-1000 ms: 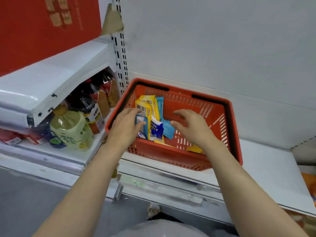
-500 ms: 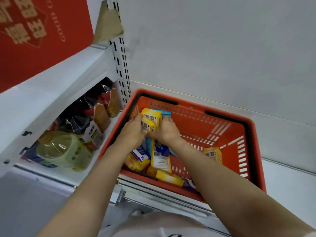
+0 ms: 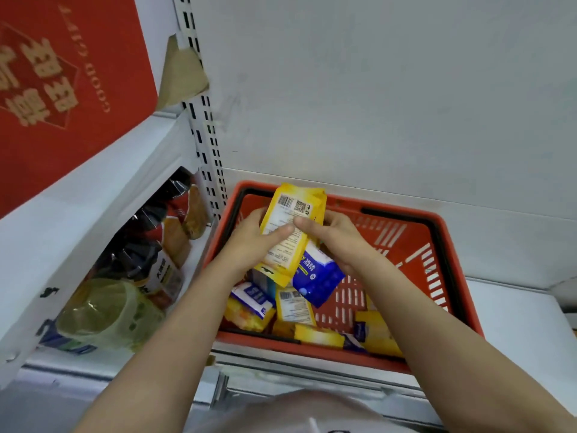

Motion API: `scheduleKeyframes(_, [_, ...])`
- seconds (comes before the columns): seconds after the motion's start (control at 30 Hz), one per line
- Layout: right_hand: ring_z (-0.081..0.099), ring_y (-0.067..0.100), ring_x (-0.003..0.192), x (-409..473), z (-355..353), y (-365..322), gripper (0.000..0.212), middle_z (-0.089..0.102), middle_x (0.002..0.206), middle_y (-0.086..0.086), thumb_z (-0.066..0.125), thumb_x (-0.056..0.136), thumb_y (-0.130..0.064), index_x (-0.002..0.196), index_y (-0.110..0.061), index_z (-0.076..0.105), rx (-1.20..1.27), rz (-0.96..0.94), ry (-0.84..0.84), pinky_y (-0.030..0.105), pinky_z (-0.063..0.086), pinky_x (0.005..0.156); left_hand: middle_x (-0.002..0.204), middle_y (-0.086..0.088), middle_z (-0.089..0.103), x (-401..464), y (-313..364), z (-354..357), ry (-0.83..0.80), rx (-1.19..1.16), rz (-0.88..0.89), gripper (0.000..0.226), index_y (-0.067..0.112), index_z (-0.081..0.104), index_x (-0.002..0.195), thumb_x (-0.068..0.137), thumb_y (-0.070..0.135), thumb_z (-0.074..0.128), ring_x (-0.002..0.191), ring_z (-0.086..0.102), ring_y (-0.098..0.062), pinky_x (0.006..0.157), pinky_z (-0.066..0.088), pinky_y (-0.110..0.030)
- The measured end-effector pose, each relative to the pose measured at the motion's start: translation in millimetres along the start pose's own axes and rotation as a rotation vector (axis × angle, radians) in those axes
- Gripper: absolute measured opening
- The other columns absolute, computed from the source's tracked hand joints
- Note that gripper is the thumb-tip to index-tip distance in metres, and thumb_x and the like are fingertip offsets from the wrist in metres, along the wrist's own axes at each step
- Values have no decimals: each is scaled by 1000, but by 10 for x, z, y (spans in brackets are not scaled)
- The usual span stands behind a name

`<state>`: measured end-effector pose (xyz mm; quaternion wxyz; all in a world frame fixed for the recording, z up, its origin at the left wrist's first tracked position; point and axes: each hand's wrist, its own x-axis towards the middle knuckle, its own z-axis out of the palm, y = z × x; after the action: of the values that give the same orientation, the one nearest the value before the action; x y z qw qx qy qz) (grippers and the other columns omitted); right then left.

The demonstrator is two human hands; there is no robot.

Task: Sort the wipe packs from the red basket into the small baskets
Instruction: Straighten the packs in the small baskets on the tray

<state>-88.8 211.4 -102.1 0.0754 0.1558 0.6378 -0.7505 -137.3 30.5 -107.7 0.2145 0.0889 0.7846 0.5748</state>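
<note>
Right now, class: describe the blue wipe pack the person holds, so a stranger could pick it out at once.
Find the red basket on the white shelf. Above its left half, the right hand holds the blue wipe pack beside a yellow pack. It alone is lifted and dark blue with a white patch; the packs below are mostly yellow.

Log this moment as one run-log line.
stage: picking | left hand: holds yellow wipe pack | right hand: holds same pack and blue wipe pack | over red basket | small baskets: unseen
</note>
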Motion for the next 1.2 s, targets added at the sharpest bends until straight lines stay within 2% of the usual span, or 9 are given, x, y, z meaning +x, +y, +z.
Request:
scheduleKeyframes(0.23, [72, 31, 98, -195, -92, 57, 27, 75, 107, 12, 73, 86, -18, 111, -10, 66, 104, -18, 119, 41, 60, 81, 86, 0, 77, 124, 53, 3, 174, -248, -54, 17, 20, 69, 98, 85, 30, 76, 69, 74, -12, 51, 56, -24])
scheduleKeyframes(0.43, [74, 24, 96, -337, -271, -29, 26, 75, 107, 8, 72, 89, -17, 113, -11, 66, 100, -188, 431, 42, 60, 80, 76, 12, 75, 128, 76, -57, 261, -258, 28, 16, 38, 69, 76, 82, 28, 79, 69, 74, -10, 63, 59, -34])
scheduleKeyframes(0.53, [74, 21, 93, -447, -216, -152, 26, 76, 105, 4, 73, 88, -18, 113, -14, 65, 56, -301, 474, 35, 61, 71, 87, 3, 77, 100, 108, -7, 216, -300, 40, 9, 32, 71, 87, 83, 29, 78, 73, 74, -12, 59, 59, -32])
scheduleKeyframes(0.63, [73, 14, 92, -529, -33, -220, 24, 76, 101, -4, 74, 87, -15, 110, -18, 67, -102, -419, 504, 30, 61, 73, 99, -3, 76, 41, 143, 82, 136, -316, 21, 32, 12, 67, 110, 86, 31, 75, 79, 75, -15, 63, 60, -31])
scheduleKeyframes(0.8, [69, 9, 104, -702, 182, -194, 32, 74, 109, -7, 71, 89, -10, 119, -20, 70, -290, -501, 408, 25, 53, 91, 101, -7, 76, -104, 193, 107, 31, -451, 15, 36, 13, 66, 111, 91, 43, 65, 87, 75, -21, 73, 60, -39])
scheduleKeyframes(0.87, [65, 11, 109, -798, 158, -128, 34, 71, 115, -6, 70, 90, -10, 122, -20, 70, -632, -610, 437, 14, 43, 94, 101, -7, 76, -158, 213, 101, -91, -549, 12, 47, 18, 69, 105, 84, 59, 60, 90, 75, -22, 67, 60, -35])
scheduleKeyframes(0.93, [57, 23, 117, -876, 109, -28, 34, 68, 123, 4, 68, 91, -14, 125, -19, 69, -981, -657, 496, 19, 34, 100, 100, -7, 77, -222, 252, 143, -182, -570, -4, 53, 21, 73, 96, 73, 67, 63, 91, 74, -23, 64, 59, -33])
scheduleKeyframes(1.1, [46, 29, 132, -1138, 131, 117, 34, 60, 136, 3, 65, 94, -22, 128, -21, 66, -1105, -672, 431, 47, 34, 110, 96, -7, 77, -389, 189, 370, -95, -614, -118, 29, 13, 69, 108, 86, 31, 74, 84, 75, -22, 65, 60, -36])
scheduleKeyframes(1.2, [40, 21, 140, -1383, 130, 170, 56, 51, 146, 1, 72, 89, -33, 141, -21, 53, -766, -606, 696, 44, 35, 114, 99, -6, 77, -536, 184, 495, -70, -672, -125, 31, 11, 66, 116, 87, 19, 73, 84, 75, -22, 68, 61, -43])
